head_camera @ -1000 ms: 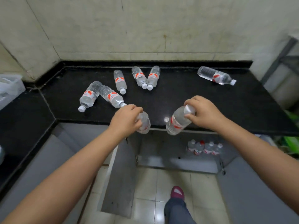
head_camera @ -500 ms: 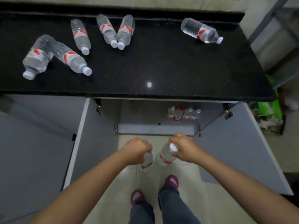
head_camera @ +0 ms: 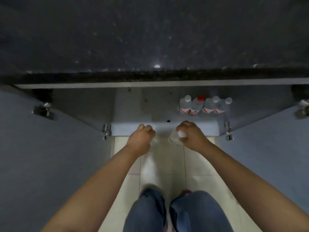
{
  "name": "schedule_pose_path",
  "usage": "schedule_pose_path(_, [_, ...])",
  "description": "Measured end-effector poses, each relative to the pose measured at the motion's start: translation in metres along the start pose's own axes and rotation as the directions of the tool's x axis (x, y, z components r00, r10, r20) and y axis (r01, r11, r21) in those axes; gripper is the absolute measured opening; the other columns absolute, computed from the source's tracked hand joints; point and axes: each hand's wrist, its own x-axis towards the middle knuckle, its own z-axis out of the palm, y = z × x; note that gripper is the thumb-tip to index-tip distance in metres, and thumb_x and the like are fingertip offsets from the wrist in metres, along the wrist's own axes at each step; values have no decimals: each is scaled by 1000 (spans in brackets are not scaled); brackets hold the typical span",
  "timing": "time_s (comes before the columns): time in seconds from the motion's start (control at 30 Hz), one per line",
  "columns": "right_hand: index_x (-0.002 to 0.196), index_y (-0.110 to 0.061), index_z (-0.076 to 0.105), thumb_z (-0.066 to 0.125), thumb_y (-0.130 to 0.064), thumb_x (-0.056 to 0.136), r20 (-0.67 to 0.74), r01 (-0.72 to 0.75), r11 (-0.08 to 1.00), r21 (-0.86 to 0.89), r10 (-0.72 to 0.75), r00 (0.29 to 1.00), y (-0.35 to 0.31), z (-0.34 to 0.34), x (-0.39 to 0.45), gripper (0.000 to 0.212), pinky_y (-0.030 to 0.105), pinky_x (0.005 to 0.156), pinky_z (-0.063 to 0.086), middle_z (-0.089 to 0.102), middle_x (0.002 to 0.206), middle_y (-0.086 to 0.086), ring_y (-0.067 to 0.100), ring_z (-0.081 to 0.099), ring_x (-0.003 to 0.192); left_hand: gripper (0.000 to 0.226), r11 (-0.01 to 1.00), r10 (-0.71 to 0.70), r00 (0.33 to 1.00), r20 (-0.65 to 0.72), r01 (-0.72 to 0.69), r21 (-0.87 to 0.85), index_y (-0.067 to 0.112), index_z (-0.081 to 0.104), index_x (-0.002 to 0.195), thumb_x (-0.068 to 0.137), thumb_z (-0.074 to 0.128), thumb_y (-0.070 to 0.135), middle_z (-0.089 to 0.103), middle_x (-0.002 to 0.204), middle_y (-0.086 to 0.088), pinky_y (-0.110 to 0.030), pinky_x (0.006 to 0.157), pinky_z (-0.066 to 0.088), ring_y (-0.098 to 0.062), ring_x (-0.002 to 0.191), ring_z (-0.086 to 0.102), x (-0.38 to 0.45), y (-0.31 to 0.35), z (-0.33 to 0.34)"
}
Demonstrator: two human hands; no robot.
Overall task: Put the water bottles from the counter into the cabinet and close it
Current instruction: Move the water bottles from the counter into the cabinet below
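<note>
— Where are my hands?
— Your left hand [head_camera: 145,134] is curled round a clear water bottle [head_camera: 154,141], mostly hidden. Your right hand [head_camera: 190,133] grips a second bottle [head_camera: 175,139] near its white cap.
— And the cabinet [head_camera: 100,104]?
— Both doors [head_camera: 50,156] stand open under the black counter [head_camera: 150,39]. Four bottles [head_camera: 204,106] stand upright in a row at the back right.
</note>
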Motion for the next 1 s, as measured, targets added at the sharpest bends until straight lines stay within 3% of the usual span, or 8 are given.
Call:
schedule_pose_path(0.1, [103, 6, 69, 66, 10, 74, -21, 56, 998, 11, -56, 998, 39, 40, 56, 29, 36, 94, 45, 64, 109, 26, 39, 60, 107, 39, 999, -12, 998, -64, 14, 33, 10, 55, 122, 85, 51, 2, 50, 130, -7, -33, 94, 44, -27, 122, 43, 60, -21, 41])
schedule_pose_path(0.3, [116, 1, 64, 62, 5, 81, -37, 190, 970, -151, -198, 980, 82, 69, 133, 35, 18, 81, 34, 63, 118, 19, 28, 57, 113, 38, 996, 13, 981, -192, 4, 89, 11, 58, 120, 83, 52, 4, 54, 126, -8, -33, 97, 45, -29, 120, 44, 140, -50, 98])
schedule_pose_path(0.43, [119, 0, 62, 58, 6, 80, -30, 252, 945, -210, -264, 964, 81, 73, 153, 39, 26, 100, 39, 60, 125, 17, 29, 54, 119, 38, 995, -33, 961, -275, 57, 80, 13, 57, 121, 84, 52, 5, 51, 131, -5, -31, 96, 44, -26, 125, 40, 165, -60, 110])
schedule_pose_path(0.57, [125, -4, 56, 59, -7, 83, -12, 199, 917, -346, -216, 976, 73, 79, 153, 42, 32, 103, 42, 51, 133, 13, 28, 50, 123, 58, 1000, 13, 944, -331, -19, -16, 5, 49, 134, 79, 54, 22, 49, 141, -12, -30, 105, 43, -28, 132, 45, 168, -68, 114])
schedule_pose_path(0.67, [136, -9, 44, 54, -7, 87, -99, 131, 930, -343, -174, 980, 73, 87, 152, 50, 34, 100, 46, 45, 140, 13, 30, 50, 125, 58, 999, -20, 871, -490, -4, -48, -4, 65, 116, 77, 42, 33, 69, 116, -22, -36, 79, 59, -35, 103, 70, 176, -71, 114])
schedule_pose_path(0.77, [133, -10, 45, 54, -9, 88, -155, 23, 927, -375, -88, 984, 73, 90, 155, 45, 31, 90, 48, 53, 131, 16, 30, 55, 118, 56, 993, -115, 874, -473, 89, -78, 1, 42, 140, 92, 43, 29, 39, 148, -21, -41, 109, 40, -35, 138, 40, 184, -69, 115])
schedule_pose_path(0.9, [127, -8, 49, 55, -10, 88, -103, 11, 900, -436, -63, 993, 65, 82, 167, 40, 30, 90, 45, 53, 126, 18, 32, 53, 116, 59, 978, -144, 918, -369, 76, -192, -12, 69, 103, 49, 84, 5, 71, 101, -32, -47, 65, 60, -46, 88, 71, 189, -69, 129])
schedule_pose_path(1.0, [132, -8, 44, 54, -11, 91, -62, 12, 874, -486, -48, 997, 56, 73, 181, 42, 34, 93, 45, 47, 131, 18, 34, 52, 118, 65, 968, -115, 914, -389, 15, -250, -11, 48, 131, 73, 74, 5, 52, 133, -33, -45, 99, 49, -45, 124, 52, 180, -64, 128])
